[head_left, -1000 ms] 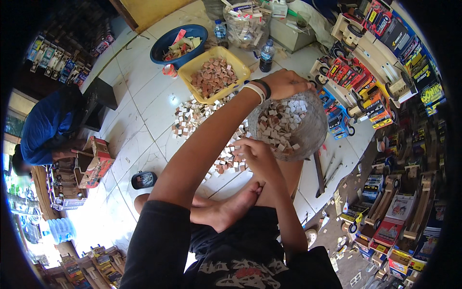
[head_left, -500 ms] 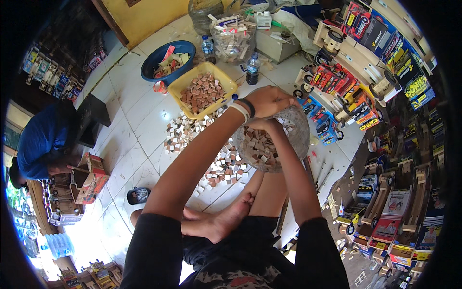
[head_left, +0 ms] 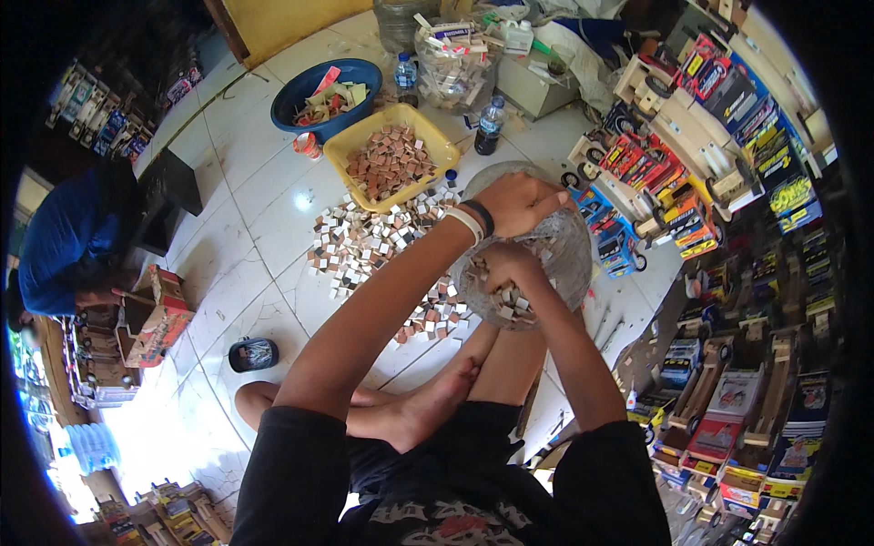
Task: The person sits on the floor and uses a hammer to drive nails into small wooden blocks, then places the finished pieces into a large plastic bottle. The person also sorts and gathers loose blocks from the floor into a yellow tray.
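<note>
A rounded, greyish translucent plastic container (head_left: 574,273) rests tilted by my right leg, with small square wooden pieces (head_left: 512,302) in it. My left hand (head_left: 521,205), a dark and a pale band at its wrist, reaches across and is closed on the container's far rim. Inside the mouth, my right hand (head_left: 513,266) dips among the pieces; its fingertips are hidden there. To the left, many white and brown square pieces (head_left: 364,238) lie spread on the tiled floor. Behind them stands a yellow basin (head_left: 341,150) holding similar brown pieces.
A blue basin (head_left: 284,109) with scraps, bottles (head_left: 490,126) and a bag of wood offcuts (head_left: 452,68) stand at the back. Wooden toy trucks (head_left: 637,164) crowd the right. A small dark tray (head_left: 253,355) lies left. Another person (head_left: 77,246) bends over a box at far left.
My right hand has moved nearer and deeper among the pieces in the container. My left hand keeps its hold on the rim. The whole view has shifted slightly.
</note>
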Available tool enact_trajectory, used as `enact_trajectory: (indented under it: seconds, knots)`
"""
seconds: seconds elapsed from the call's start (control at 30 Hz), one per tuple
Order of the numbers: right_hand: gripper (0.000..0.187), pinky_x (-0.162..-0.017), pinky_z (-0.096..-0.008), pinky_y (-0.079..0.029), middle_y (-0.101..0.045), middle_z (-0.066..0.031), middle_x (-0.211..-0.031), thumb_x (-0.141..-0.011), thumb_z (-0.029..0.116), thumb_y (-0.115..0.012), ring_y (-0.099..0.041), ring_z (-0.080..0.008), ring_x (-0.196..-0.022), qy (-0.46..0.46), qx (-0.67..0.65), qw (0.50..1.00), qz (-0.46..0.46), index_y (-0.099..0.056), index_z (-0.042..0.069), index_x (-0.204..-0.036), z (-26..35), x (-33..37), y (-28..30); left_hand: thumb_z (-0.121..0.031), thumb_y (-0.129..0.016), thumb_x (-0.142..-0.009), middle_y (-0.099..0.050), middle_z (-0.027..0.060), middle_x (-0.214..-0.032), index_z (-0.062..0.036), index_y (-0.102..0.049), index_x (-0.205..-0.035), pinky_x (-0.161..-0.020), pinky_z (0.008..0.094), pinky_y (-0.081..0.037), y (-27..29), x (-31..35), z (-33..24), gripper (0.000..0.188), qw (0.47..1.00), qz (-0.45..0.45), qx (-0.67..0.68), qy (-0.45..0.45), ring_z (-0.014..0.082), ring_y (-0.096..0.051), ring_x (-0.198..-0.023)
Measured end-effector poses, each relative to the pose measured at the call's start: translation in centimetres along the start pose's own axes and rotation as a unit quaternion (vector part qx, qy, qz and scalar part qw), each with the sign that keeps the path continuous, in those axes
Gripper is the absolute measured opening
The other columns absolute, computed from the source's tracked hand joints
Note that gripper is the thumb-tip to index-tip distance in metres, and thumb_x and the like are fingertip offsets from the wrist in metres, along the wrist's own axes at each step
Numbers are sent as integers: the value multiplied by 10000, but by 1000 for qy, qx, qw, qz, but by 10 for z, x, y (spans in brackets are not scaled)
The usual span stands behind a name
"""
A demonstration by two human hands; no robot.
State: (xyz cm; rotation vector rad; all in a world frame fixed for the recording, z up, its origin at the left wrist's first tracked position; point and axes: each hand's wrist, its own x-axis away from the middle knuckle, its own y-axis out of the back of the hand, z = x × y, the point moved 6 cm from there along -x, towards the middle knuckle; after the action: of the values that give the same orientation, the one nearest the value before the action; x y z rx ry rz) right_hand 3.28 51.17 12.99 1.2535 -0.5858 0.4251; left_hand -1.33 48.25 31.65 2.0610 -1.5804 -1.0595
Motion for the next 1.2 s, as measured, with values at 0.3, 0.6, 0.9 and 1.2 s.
enact_trajectory:
  seconds: [0.3,0.6,0.9,1.2]
  knots:
    - [773,-966,-469,-565,-740,-182,-1190,-563,264,-900,-719,-393,-1095,-14,-75,975,-211,-686,104,-1288,-11,44,-11,-409,-385,-1120,-746,223,-1136,-146,-771,-1239,-987,463,-531,-1,7,0,482,1000,23,-5,20,426,-691,-1048]
    - [232,-659,-331,-578,-761,-70,-995,-853,150,-785,-730,-179,-857,13,-689,693,-212,-733,35,-1047,-43,70,13,-414,-414,-1101,-738,248,-1068,-162,-774,-1239,-943,489,-531,-5,-8,2,461,999,35,-37,16,426,-694,-985]
    - [431,-487,-261,-501,-667,-148,-1319,-905,117,-660,-742,-255,-997,212,-884,411,-67,-555,182,-1317,52,123,-25,-419,-415,-1100,-745,239,-1074,-196,-772,-1246,-978,482,-518,-4,-15,11,445,998,43,-14,33,429,-690,-1014]
    - [415,-702,-531,-596,-606,-117,-1331,-1002,345,-687,-627,-294,-1199,97,-908,408,4,-507,205,-1349,139,3,-79,-434,-406,-1108,-743,201,-1207,-231,-772,-1267,-1049,451,-496,-5,-15,11,447,997,60,10,37,413,-682,-1106]
